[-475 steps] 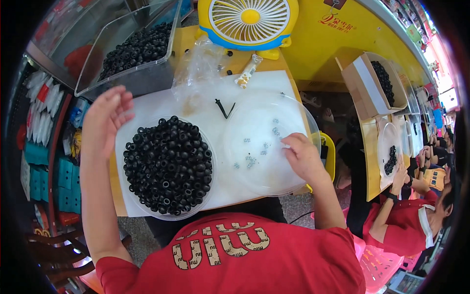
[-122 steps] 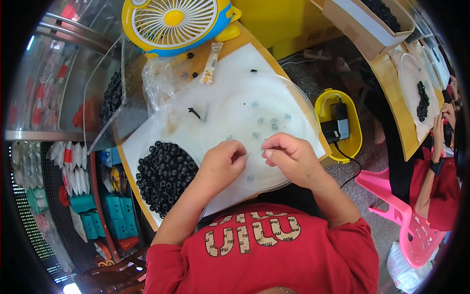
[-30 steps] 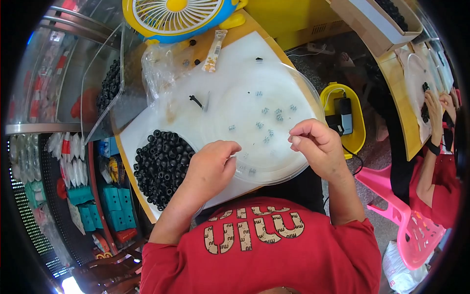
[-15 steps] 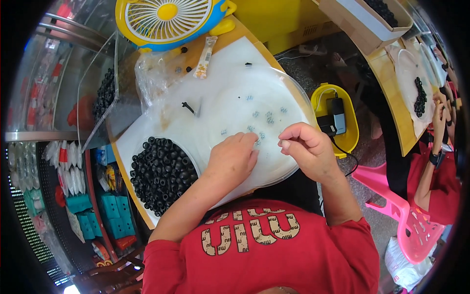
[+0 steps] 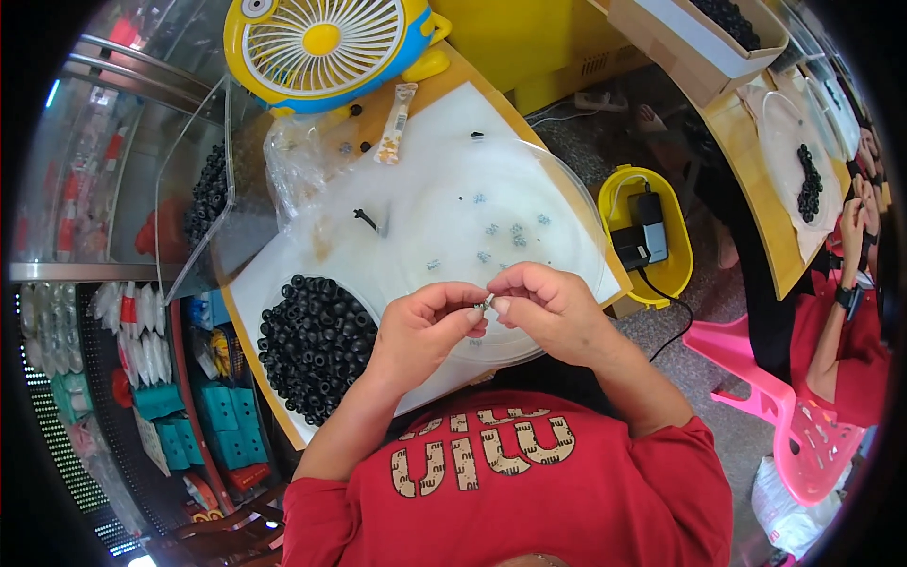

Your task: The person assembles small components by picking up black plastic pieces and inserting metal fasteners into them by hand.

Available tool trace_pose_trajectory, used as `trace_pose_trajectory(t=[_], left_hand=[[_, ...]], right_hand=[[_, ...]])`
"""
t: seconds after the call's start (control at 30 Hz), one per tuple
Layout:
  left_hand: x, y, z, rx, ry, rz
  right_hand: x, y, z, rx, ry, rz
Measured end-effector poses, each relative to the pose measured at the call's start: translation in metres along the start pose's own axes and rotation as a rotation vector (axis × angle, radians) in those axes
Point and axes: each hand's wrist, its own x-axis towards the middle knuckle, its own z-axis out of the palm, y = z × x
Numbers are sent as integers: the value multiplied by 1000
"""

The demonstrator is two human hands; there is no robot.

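My left hand (image 5: 425,331) and my right hand (image 5: 553,317) meet over the near edge of a clear round plastic tray (image 5: 584,198). Between their fingertips is a small greyish, metallic-looking piece (image 5: 487,302), too small to name and partly covered by the fingers. Both hands pinch at it with thumb and forefinger. Several tiny blue-grey clusters (image 5: 517,236) lie scattered on the tray beyond my fingers. Left of my left hand, a heap of small black bead-like parts (image 5: 315,345) with holes sits in a second round tray.
A yellow and blue fan (image 5: 323,40), a crumpled clear bag (image 5: 293,161) and a slim wrapper (image 5: 395,123) lie at the table's far side. To the right, a yellow bin (image 5: 678,274) holds cabled devices. Another person's hand (image 5: 852,225) shows at the far-right table, by a pink chair (image 5: 789,425).
My left hand has lifted from the clusters on the tray and drawn nearer. My right hand has moved left to meet it, and both now pinch a small piece together.
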Motion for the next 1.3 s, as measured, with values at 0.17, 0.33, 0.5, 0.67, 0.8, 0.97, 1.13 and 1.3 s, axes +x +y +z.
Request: trace_pose_trajectory(t=[0.17,0.33,0.5,0.67,0.8,0.97,1.13,1.3], left_hand=[[-8,-2,0,81,26,91],[-8,-4,-6,-88,16,65],[-9,-11,-4,236,65,173],[-10,-10,-4,310,107,174],[-12,-6,-2,340,107,204],[-15,-3,0,389,112,247],[-16,0,0,310,92,224],[-16,2,-3,72,25,109]], right_hand=[[3,4,8,-24,-5,5],[3,0,10,94,12,64],[1,2,18,-389,203,-352],[0,2,19,-413,176,-409],[-1,1,18,-310,135,-345],[1,-2,14,136,-34,57],[0,3,10,103,-75,46],[2,10,2,256,-116,-73]])
